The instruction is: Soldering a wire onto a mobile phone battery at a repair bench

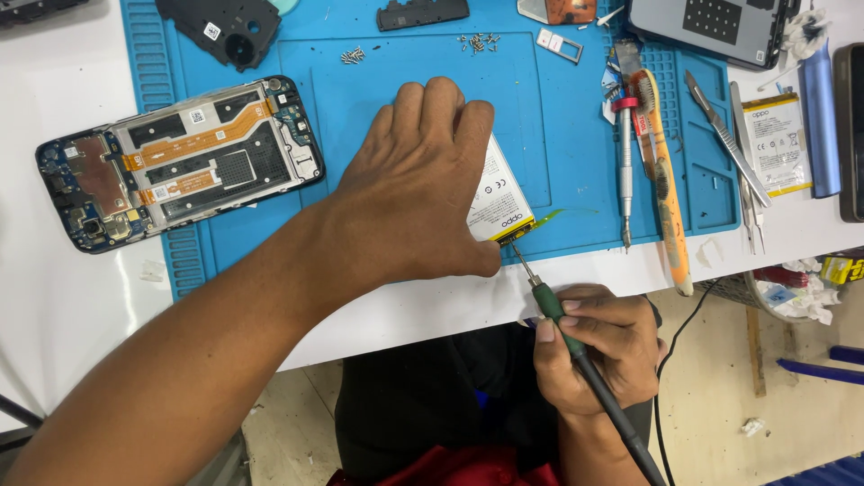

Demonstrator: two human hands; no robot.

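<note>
A flat phone battery [499, 200] lies near the middle of the blue mat, half under a hand; its face carries a white label with a black strip and a yellow band at the near end. A second battery [776, 142] lies far right on the white table, its label white with yellow edges. Small white stickers [195, 116] sit on the opened phone [180, 162] at left. Another white sticker [211, 31] marks the black cover [225, 31] at far left. A dark screen edge [849, 130] shows at the right border.
</note>
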